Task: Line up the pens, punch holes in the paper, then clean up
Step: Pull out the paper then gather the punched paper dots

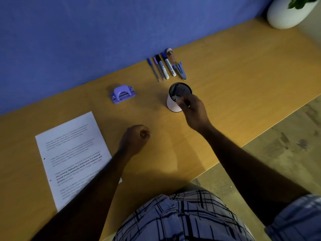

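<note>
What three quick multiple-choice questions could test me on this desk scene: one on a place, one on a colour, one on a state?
1. Where does the hole punch sit?
A. left of the pen cup
B. on the paper
C. beside the plant pot

2. What colour is the hole punch?
A. red
B. purple
C. green

3. How is the left hand?
A. gripping a pen
B. flat on the paper
C. closed in a fist, holding nothing visible

Answers: 1 A, it lies on bare desk left of the cup; 2 B, its body is purple; 3 C, the fingers are curled shut.
</note>
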`<state>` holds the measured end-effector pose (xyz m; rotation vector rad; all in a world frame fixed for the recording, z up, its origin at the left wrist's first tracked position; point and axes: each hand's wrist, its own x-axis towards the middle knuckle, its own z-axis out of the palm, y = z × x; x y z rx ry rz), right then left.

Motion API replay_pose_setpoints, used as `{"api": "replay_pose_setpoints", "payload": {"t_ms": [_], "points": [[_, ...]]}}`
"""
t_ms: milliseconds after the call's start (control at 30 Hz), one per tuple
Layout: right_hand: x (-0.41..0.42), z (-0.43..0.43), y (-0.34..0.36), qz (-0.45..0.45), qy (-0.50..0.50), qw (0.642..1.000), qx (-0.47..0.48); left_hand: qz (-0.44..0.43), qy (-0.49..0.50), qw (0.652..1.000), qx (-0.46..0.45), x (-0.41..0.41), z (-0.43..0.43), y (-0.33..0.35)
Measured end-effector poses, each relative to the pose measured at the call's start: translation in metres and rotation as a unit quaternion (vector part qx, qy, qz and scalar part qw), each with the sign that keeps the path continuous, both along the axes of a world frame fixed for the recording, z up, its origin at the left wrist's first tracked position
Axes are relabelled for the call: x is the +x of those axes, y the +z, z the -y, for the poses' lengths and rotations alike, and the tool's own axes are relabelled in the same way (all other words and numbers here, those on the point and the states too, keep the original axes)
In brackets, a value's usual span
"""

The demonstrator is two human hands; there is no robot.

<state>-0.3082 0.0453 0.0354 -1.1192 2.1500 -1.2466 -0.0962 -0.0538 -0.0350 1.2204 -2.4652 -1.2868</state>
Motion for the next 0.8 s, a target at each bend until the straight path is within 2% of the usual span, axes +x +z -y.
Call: {"api": "replay_pose_setpoints", "payload": {"t_ms": [267, 467, 567, 700, 800], "points": [[-0.048, 0.023, 0.006, -0.092, -0.013, 0.993, 0.071, -0.009, -0.011, 0.999, -0.029, -0.032, 0.018, 0.018], [-0.058, 0.036, 0.006, -0.097, -0.033, 0.989, 0.108, -0.008, 0.006, 0.999, -0.051, -0.033, 0.030, 0.021], [-0.062, 0.040, 0.006, -0.129, -0.014, 0.981, 0.142, -0.010, 0.006, 0.999, -0.053, -0.028, 0.033, 0.018], [-0.063, 0.040, 0.011, -0.226, 0.048, 0.954, 0.191, -0.003, 0.006, 0.999, -0.045, -0.019, 0.033, 0.014], [-0.063, 0.039, 0.014, -0.238, 0.051, 0.951, 0.191, -0.002, 0.001, 0.999, -0.040, -0.015, 0.032, 0.012]]}}
